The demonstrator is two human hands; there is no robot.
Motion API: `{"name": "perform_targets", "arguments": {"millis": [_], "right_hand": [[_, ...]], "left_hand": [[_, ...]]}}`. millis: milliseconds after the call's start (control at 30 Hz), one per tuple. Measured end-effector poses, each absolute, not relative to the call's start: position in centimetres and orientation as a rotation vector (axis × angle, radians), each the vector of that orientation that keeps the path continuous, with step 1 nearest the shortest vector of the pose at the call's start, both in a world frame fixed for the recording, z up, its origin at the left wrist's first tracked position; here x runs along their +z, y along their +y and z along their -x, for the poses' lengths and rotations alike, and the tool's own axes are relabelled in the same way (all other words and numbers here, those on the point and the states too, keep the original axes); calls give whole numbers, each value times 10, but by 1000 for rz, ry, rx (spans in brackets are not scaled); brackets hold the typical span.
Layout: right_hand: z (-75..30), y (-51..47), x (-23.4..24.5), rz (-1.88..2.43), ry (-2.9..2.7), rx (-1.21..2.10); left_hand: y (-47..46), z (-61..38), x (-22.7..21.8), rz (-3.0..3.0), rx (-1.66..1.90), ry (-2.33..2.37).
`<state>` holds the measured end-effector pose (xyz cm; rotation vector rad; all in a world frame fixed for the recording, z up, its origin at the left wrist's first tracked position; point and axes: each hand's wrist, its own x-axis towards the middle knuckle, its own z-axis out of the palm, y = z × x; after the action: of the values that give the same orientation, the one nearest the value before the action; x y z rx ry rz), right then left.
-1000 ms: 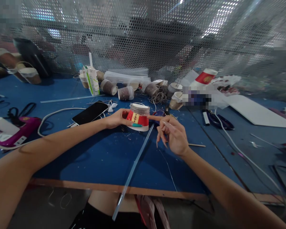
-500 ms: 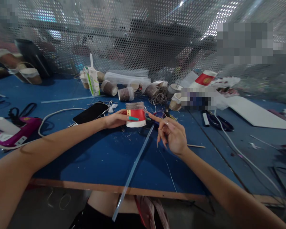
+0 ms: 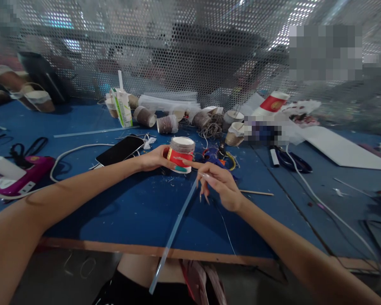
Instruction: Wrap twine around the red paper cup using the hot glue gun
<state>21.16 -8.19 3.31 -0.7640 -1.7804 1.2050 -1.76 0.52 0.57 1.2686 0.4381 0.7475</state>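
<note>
My left hand [image 3: 155, 157] grips a small red and white paper cup [image 3: 179, 155] held upside down and tilted, its top band wound with brown twine. The thumb and fingers wrap its left side. My right hand [image 3: 220, 186] reaches in from the right with fingers apart, the index finger pressed on the cup's red wall. A long clear glue stick [image 3: 174, 231] lies on the blue table [image 3: 130, 212] under the right hand and runs past the near edge.
A black phone [image 3: 120, 150] lies left of the cup. A pink glue gun [image 3: 22, 178] with white cable sits far left. Twine-wrapped cups [image 3: 167, 124], a drink carton [image 3: 123, 106], loose twine [image 3: 209, 125] and scissors [image 3: 290, 163] crowd the back, before a perforated metal screen [image 3: 190, 55].
The cup has tilted so its twine-wound end faces up. My right hand moved left and down, its index finger now on the cup's wall.
</note>
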Motion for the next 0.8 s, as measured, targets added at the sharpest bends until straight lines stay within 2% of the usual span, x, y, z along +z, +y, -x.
{"name": "perform_targets", "arguments": {"millis": [467,567,800], "right_hand": [[-212,-70,48,870,-1273,1373],[-216,-65,47,937,-1217,1296],[-223,-60,36,855,-1111,888]], "left_hand": [[12,25,-5,-1290,736,400],[11,25,-2,-1267,715,401],[9,22,4,-1181,726,408]]}}
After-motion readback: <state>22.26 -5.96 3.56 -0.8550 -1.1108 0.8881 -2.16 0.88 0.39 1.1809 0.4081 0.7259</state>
